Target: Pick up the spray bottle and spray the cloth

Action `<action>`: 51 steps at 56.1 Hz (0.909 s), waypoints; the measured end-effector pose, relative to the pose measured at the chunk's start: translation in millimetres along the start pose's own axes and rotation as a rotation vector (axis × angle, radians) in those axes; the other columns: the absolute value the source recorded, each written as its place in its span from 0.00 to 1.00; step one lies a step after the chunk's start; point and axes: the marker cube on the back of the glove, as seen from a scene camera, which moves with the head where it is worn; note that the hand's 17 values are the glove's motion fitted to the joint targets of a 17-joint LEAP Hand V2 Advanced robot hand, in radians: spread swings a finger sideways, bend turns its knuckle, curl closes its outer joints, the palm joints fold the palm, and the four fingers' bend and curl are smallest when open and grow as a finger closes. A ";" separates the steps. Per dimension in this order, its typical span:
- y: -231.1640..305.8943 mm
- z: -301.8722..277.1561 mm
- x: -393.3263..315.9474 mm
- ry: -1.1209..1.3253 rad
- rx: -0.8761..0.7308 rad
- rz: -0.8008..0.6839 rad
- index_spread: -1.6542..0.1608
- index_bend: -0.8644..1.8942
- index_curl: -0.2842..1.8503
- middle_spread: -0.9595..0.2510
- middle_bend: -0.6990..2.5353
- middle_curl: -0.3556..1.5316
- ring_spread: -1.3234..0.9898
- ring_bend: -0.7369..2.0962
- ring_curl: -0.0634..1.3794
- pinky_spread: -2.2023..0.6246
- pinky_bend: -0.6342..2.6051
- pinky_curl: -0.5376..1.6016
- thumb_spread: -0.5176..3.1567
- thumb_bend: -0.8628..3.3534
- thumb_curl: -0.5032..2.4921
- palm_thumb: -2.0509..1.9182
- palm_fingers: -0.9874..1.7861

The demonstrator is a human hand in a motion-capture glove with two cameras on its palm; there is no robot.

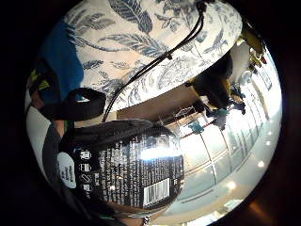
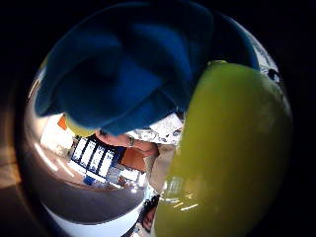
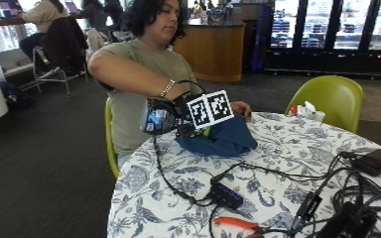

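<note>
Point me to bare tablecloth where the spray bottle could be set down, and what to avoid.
Free: the tablecloth between the blue cloth and the far-edge items, and the near-left corner left of the black cable. Crowded: the near-right side, with a black hub, orange pliers and tangled leads. The right hand holds the spray bottle.

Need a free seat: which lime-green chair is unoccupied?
The lime-green plastic chair across the floral-clothed round table stands unoccupied; the other lime-green chair holds the seated person.

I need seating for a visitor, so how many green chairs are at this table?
2. One green chair stands empty at the table's far side. The person sits on the other, mostly hidden, only an edge showing. More may sit outside the view.
</note>
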 end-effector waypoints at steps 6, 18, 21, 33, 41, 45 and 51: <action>14.3 -15.8 -11.4 -0.053 0.041 -0.069 0.76 0.42 0.43 0.65 0.42 0.51 0.49 0.52 0.40 0.69 0.34 0.45 0.27 0.20 0.44 0.76 0.83; 90.2 -82.8 -63.0 -0.256 0.306 -0.456 0.76 0.41 0.44 0.64 0.42 0.51 0.49 0.51 0.40 0.69 0.34 0.46 0.27 0.20 0.44 0.77 0.83; 104.7 -95.5 -78.4 -0.317 0.357 -0.568 0.76 0.41 0.44 0.64 0.42 0.51 0.49 0.51 0.40 0.69 0.34 0.46 0.27 0.20 0.44 0.77 0.83; 121.5 -107.4 -141.7 -0.520 0.435 -0.948 0.75 0.40 0.45 0.64 0.42 0.51 0.49 0.51 0.40 0.69 0.34 0.46 0.28 0.20 0.45 0.77 0.83; 115.6 -79.2 -195.6 -0.725 0.390 -1.259 0.75 0.40 0.45 0.64 0.42 0.51 0.49 0.52 0.40 0.69 0.34 0.46 0.28 0.20 0.45 0.77 0.83; 87.1 -71.1 -220.4 -0.823 0.526 -1.300 0.75 0.40 0.45 0.64 0.42 0.51 0.49 0.51 0.40 0.69 0.34 0.46 0.28 0.20 0.45 0.77 0.83; 43.1 -56.6 -244.6 -0.868 0.691 -1.281 0.75 0.40 0.45 0.64 0.42 0.51 0.49 0.51 0.40 0.69 0.34 0.45 0.28 0.20 0.45 0.77 0.83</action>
